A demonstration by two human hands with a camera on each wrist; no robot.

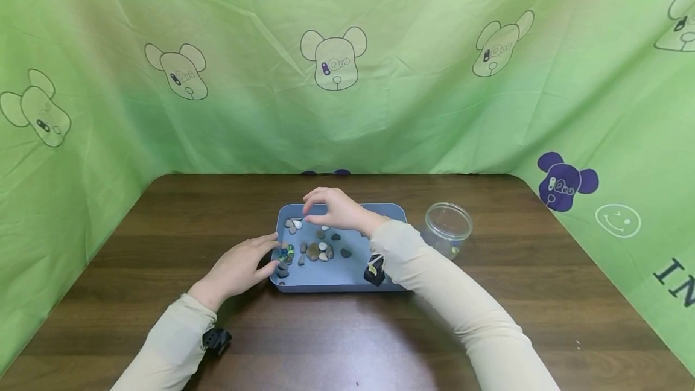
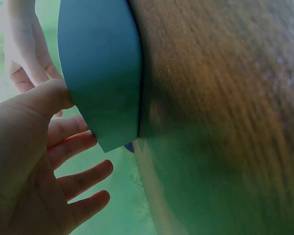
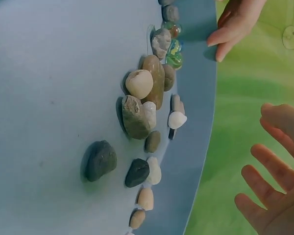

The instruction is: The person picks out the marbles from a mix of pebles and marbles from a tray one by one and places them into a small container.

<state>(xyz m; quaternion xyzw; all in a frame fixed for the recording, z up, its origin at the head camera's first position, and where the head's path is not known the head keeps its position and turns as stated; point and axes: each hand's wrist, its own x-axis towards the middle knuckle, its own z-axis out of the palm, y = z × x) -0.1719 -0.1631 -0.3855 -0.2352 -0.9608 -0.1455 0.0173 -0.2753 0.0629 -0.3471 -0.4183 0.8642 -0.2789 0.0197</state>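
Note:
A shallow blue tray (image 1: pixel 320 274) holds several pebbles (image 1: pixel 313 251) in grey, brown and white, and a small cluster of glass marbles (image 3: pixel 175 47) near its left side. My left hand (image 1: pixel 239 267) is at the tray's left rim, fingers spread and loosely extended; in the left wrist view its thumb and fingertips meet the tray edge. Over the far left part of the tray hovers my right hand (image 1: pixel 336 209), thumb and fingers apart and gently bent. Nothing shows between those fingers (image 3: pixel 264 188) in the right wrist view.
A clear open jar (image 1: pixel 448 222) stands just right of the tray, with a few yellow-green bits (image 1: pixel 455 250) low inside. The brown wooden table (image 1: pixel 336 336) carries both. Green printed cloth (image 1: pixel 336 125) encloses the back and sides.

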